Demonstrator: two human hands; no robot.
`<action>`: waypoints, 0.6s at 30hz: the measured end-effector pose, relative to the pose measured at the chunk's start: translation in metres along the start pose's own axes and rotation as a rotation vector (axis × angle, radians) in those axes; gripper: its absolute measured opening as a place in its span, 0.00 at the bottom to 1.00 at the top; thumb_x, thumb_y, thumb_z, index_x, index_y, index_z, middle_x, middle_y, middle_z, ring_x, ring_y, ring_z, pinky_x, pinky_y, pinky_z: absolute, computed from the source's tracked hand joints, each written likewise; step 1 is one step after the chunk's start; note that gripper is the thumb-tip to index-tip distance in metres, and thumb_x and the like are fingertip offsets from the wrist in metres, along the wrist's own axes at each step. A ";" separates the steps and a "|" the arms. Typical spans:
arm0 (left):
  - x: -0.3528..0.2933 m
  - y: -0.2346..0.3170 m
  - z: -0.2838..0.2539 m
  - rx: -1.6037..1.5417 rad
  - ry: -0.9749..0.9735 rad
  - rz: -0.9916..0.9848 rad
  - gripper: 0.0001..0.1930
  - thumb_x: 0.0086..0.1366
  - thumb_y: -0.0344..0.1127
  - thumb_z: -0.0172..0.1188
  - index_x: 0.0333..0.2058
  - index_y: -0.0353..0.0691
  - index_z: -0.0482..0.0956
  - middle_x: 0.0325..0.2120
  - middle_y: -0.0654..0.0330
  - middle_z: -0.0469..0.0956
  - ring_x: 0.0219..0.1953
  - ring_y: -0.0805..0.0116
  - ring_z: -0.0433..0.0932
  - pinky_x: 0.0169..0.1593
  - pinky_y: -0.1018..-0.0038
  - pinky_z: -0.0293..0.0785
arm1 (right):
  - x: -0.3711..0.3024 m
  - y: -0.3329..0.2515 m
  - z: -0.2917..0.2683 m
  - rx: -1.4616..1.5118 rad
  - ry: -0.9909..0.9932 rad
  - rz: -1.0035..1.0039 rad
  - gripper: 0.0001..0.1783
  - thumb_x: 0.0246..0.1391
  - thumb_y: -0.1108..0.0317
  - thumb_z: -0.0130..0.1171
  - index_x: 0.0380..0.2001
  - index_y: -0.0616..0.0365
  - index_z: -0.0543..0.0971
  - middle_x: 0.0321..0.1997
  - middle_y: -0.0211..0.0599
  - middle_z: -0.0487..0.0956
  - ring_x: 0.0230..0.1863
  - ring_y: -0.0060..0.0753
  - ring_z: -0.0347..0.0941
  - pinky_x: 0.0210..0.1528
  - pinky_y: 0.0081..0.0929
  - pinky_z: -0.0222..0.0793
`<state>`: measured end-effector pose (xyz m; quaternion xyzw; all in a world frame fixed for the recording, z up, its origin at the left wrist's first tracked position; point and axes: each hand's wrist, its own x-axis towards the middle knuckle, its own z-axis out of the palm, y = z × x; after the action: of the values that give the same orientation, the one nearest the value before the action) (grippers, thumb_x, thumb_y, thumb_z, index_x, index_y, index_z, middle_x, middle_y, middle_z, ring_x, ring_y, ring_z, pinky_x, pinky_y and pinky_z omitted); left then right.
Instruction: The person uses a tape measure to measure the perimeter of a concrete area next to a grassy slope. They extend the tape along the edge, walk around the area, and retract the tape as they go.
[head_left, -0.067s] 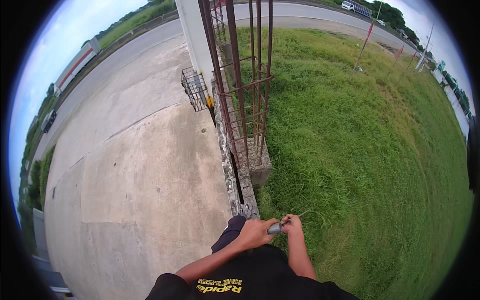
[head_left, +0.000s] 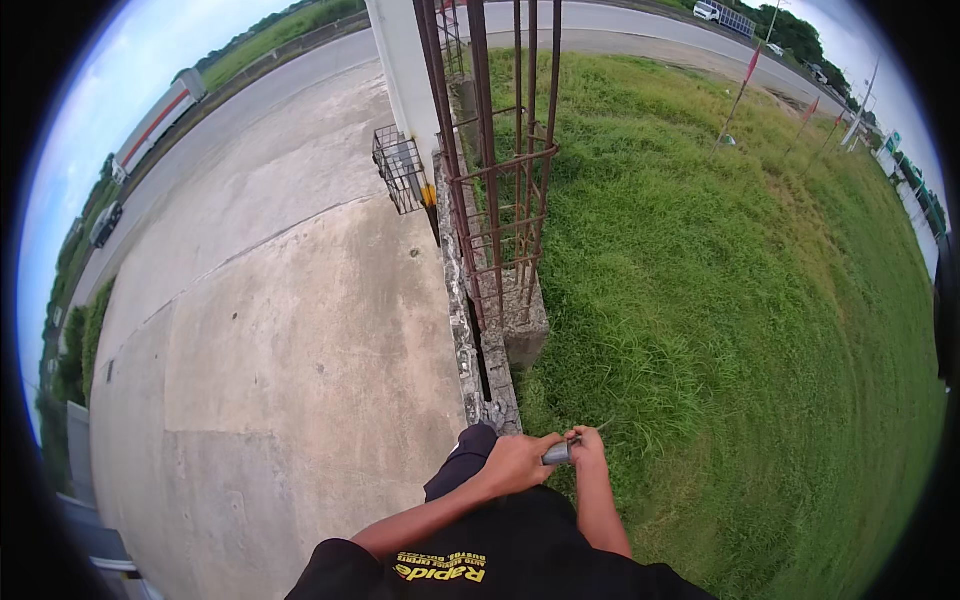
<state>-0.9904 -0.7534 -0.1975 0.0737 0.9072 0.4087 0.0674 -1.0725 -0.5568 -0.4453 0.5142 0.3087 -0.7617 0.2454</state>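
Note:
Just in front of my dark shirt, both hands are close together. My left hand (head_left: 518,463) is closed around a short grey cylinder (head_left: 557,454), whose far end points to the right. Against that end, my right hand (head_left: 588,448) is closed, its fingers pinching a thin, stick-like piece (head_left: 606,424) that pokes out over the grass. The exact kind of either piece is too small to make out, and my fingers cover much of both.
Ahead runs a low, broken concrete wall (head_left: 503,385) with rusty upright rebar (head_left: 490,180) rising from it. A wire cage (head_left: 399,170) stands by a white post (head_left: 405,75). Concrete paving (head_left: 300,330) lies left, grass (head_left: 700,280) right, and a road with vehicles beyond.
The view has shifted slightly, so the wall and rebar sit a little further right. The thin piece shows a bit less past my right hand. Both hands keep their hold.

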 end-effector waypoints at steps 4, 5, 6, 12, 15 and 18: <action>-0.012 0.008 0.024 -0.052 0.052 -0.168 0.22 0.62 0.45 0.68 0.52 0.45 0.79 0.28 0.43 0.84 0.32 0.40 0.84 0.37 0.49 0.79 | -0.041 0.031 0.012 -0.288 -0.179 -0.039 0.07 0.62 0.67 0.52 0.29 0.54 0.73 0.29 0.38 0.78 0.29 0.40 0.75 0.35 0.43 0.77; -0.010 0.008 0.033 -0.079 0.069 -0.176 0.22 0.62 0.44 0.67 0.53 0.44 0.77 0.28 0.42 0.84 0.33 0.38 0.84 0.38 0.48 0.79 | -0.045 0.035 0.005 -0.217 -0.293 -0.057 0.07 0.62 0.66 0.53 0.30 0.54 0.74 0.30 0.38 0.79 0.30 0.39 0.77 0.35 0.43 0.78; -0.009 0.009 0.038 -0.105 0.085 -0.185 0.23 0.63 0.43 0.66 0.54 0.43 0.76 0.29 0.41 0.84 0.33 0.37 0.84 0.39 0.46 0.79 | -0.049 0.036 -0.002 -0.188 -0.365 -0.073 0.08 0.62 0.64 0.54 0.31 0.54 0.76 0.31 0.38 0.80 0.32 0.39 0.78 0.35 0.43 0.79; -0.009 0.007 0.066 -0.245 0.031 -0.205 0.25 0.73 0.51 0.61 0.52 0.34 0.68 0.32 0.36 0.82 0.38 0.34 0.83 0.39 0.47 0.76 | -0.077 0.043 -0.013 -0.113 -0.402 -0.076 0.14 0.66 0.56 0.54 0.36 0.54 0.79 0.34 0.37 0.82 0.35 0.40 0.82 0.37 0.44 0.82; -0.011 0.014 0.072 -0.134 -0.044 -0.153 0.26 0.75 0.56 0.55 0.52 0.35 0.65 0.32 0.35 0.82 0.36 0.32 0.82 0.38 0.45 0.75 | -0.093 0.041 -0.032 -0.125 -0.496 -0.122 0.19 0.69 0.53 0.53 0.42 0.58 0.81 0.40 0.43 0.84 0.39 0.42 0.83 0.43 0.42 0.83; -0.006 0.030 0.068 -0.088 -0.131 -0.221 0.29 0.77 0.58 0.50 0.53 0.33 0.64 0.32 0.35 0.82 0.36 0.31 0.82 0.38 0.44 0.76 | -0.097 0.031 -0.036 -0.152 -0.535 -0.145 0.14 0.69 0.60 0.54 0.44 0.58 0.81 0.42 0.41 0.84 0.39 0.39 0.82 0.45 0.40 0.82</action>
<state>-0.9698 -0.6851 -0.2192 -0.0032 0.8845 0.4327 0.1743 -0.9944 -0.5462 -0.3719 0.2516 0.3250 -0.8605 0.3009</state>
